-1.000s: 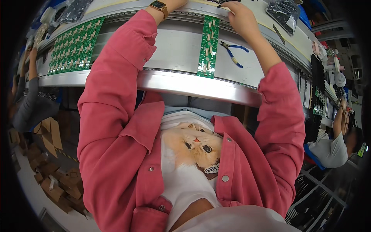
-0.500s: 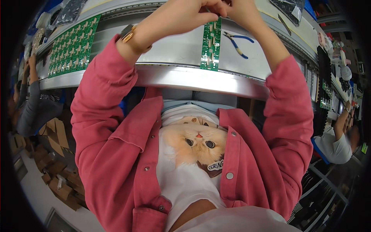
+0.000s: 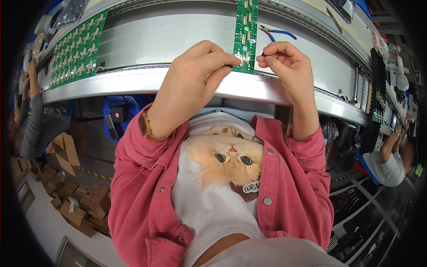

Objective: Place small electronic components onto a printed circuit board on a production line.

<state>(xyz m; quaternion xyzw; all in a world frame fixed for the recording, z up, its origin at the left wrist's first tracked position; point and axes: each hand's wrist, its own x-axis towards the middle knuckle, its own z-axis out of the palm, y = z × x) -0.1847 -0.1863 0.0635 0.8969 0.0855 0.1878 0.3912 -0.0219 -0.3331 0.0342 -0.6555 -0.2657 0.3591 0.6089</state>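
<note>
A narrow green circuit board with light connectors lies across the metal rails of the bench. At the left of its near end, my left hand pinches a small black part between thumb and forefinger. To the right of the board, my right hand also has its fingers closed on a small black part. Both parts are too small to identify further. Blue-handled cutting pliers lie beyond my right hand, their jaws toward the board.
Green circuit boards stand side by side at the left of the rails. The bench's rounded metal front edge runs before me. Tweezers lie at the far right. Co-workers' arms show at left and right. Cardboard boxes are lower left.
Both hands have come back from the board's far end to its near end and moved apart. Small black parts now show in their fingers. The board's far section is uncovered.
</note>
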